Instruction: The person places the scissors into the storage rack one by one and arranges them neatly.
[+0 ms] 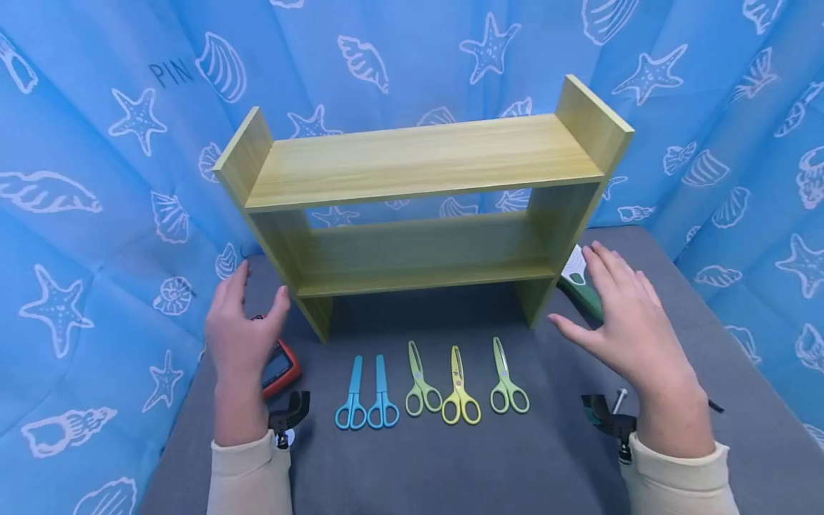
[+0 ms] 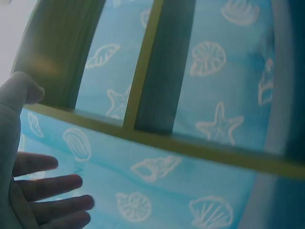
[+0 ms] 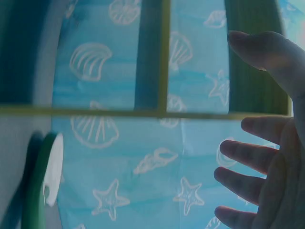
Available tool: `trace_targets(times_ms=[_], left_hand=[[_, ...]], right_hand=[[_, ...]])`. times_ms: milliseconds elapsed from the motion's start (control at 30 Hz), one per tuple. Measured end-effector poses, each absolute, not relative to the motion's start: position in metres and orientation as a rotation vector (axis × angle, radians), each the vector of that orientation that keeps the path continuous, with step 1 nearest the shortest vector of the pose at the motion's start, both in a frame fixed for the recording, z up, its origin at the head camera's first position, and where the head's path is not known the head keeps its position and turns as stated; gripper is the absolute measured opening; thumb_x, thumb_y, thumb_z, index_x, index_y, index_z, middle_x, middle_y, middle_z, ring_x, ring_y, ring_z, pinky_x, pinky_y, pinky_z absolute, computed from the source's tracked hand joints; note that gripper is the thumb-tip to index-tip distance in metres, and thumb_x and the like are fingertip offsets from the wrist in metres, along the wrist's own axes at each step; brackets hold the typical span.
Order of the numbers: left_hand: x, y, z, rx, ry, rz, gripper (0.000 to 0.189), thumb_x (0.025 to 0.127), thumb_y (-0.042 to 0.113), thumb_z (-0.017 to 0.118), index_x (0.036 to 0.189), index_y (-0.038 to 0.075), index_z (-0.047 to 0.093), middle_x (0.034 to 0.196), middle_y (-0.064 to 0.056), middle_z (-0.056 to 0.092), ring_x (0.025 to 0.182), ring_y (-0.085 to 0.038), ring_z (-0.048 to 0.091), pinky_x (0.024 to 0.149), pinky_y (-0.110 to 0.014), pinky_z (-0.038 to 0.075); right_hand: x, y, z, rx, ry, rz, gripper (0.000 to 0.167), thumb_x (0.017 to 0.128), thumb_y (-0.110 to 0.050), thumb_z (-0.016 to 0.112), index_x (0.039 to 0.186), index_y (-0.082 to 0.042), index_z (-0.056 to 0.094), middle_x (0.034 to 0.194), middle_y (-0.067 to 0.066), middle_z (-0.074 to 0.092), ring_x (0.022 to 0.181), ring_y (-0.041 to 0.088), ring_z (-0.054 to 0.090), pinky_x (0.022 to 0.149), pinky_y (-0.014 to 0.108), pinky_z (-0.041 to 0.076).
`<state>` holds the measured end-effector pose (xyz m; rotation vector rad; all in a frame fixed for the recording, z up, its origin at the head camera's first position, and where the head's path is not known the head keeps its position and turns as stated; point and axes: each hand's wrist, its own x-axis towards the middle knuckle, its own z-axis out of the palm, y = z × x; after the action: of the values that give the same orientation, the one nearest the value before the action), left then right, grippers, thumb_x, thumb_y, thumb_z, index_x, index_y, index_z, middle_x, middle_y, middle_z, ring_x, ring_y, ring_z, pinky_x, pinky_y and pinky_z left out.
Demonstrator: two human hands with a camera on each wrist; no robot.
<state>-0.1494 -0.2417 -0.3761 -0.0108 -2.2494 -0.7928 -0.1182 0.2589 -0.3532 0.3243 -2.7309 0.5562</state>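
A two-tier wooden shelf (image 1: 418, 164) stands upright on the grey table in the head view. My left hand (image 1: 243, 332) is held beside its left side panel, fingers spread and thumb apart. On the opposite side, my right hand (image 1: 627, 325) hovers near the right panel with the thumb toward the wood. Both palms hold nothing. In the left wrist view the thumb overlaps the edge of the shelf (image 2: 214, 152), while the right wrist view has the fingers (image 3: 248, 152) extended alongside the shelf's edge (image 3: 95, 112).
Before the shelf lie two blue scissors (image 1: 381, 400), two light green scissors (image 1: 507, 386) and yellow scissors (image 1: 460, 400). A red device with a dark screen (image 1: 283, 368) is by the left hand. Behind the right hand lies a green and white object (image 1: 582, 297). A patterned blue curtain (image 1: 412, 43) hangs behind.
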Motion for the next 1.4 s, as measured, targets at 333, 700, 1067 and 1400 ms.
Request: trace_targets(times_ms=[333,700,1067,1400], left_hand=[[-0.157,-0.231,-0.382,0.098,-2.122,-1.447,0.041,0.098,0.028,0.069,0.135,0.011,0.065,0.129,-0.004,0.065,0.115,-0.020,0.066,0.088,-0.019,0.055],[-0.171,-0.227,-0.399,-0.004,-2.068,-1.443,0.032,0.097,0.014,0.072,0.126,0.001,0.068,0.125,-0.010,0.067,0.110,-0.025,0.068,0.086,-0.021,0.057],[-0.175,-0.215,-0.402,-0.189,-1.950,-1.205,0.022,0.091,-0.007,0.071,0.113,-0.009,0.071,0.111,-0.023,0.071,0.095,-0.041,0.072,0.073,-0.009,0.053],[-0.177,-0.221,-0.409,-0.246,-2.001,-1.052,0.013,0.095,0.000,0.069,0.107,-0.006,0.070,0.105,-0.018,0.071,0.097,-0.030,0.071,0.077,-0.015,0.056]], right_hand=[[-0.100,0.231,-0.370,0.500,-2.636,0.787,0.100,0.079,-0.026,0.089,0.160,-0.007,0.032,0.154,0.023,0.043,0.138,0.044,0.044,0.101,0.070,0.043],[-0.093,0.205,-0.444,0.399,-2.829,0.973,0.043,0.089,-0.016,0.080,0.127,-0.003,0.066,0.106,0.006,0.068,0.095,0.023,0.067,0.084,0.049,0.056],[-0.094,0.197,-0.475,0.066,-3.131,0.985,0.008,0.083,-0.007,0.078,0.090,-0.006,0.074,0.076,-0.003,0.064,0.068,0.012,0.057,0.063,0.036,0.049],[-0.085,0.195,-0.463,0.049,-3.062,1.098,0.004,0.075,-0.008,0.076,0.079,-0.008,0.074,0.068,-0.006,0.064,0.062,0.010,0.056,0.058,0.029,0.047]])
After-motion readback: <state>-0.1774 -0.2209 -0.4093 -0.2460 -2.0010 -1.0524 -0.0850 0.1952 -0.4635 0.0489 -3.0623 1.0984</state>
